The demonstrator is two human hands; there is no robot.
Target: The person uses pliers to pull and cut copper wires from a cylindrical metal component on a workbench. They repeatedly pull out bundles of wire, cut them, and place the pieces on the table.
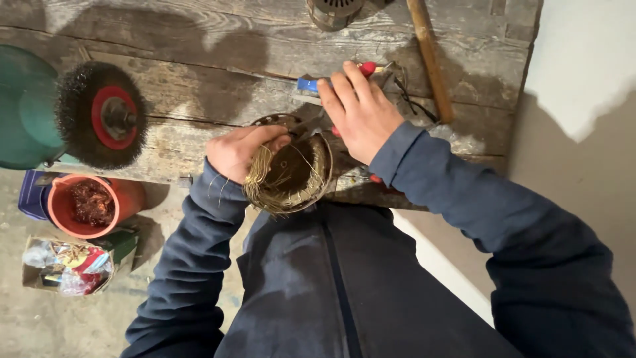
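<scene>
Two hands work a motor coil: left hand clamps its springy copper wires, right hand closes on red-handled pliers. Heavy, stiff casing; grasp the rim.

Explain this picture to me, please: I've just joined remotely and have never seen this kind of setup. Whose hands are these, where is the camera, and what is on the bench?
There is one picture, taken from a camera worn on the person's head, looking down past their dark blue sleeves. No machine is holding anything; both hands are bare.

The left hand grips a round metal part wound with thin brass-coloured wire, held at the edge of a worn wooden bench. The right hand holds a tool with red and blue on it; most of it is hidden, so I cannot name it.

On the left, a round wire brush wheel sits on a green machine. A wooden handle lies on the bench. On the floor stand an orange bucket of reddish scraps and a small box of clutter.
</scene>
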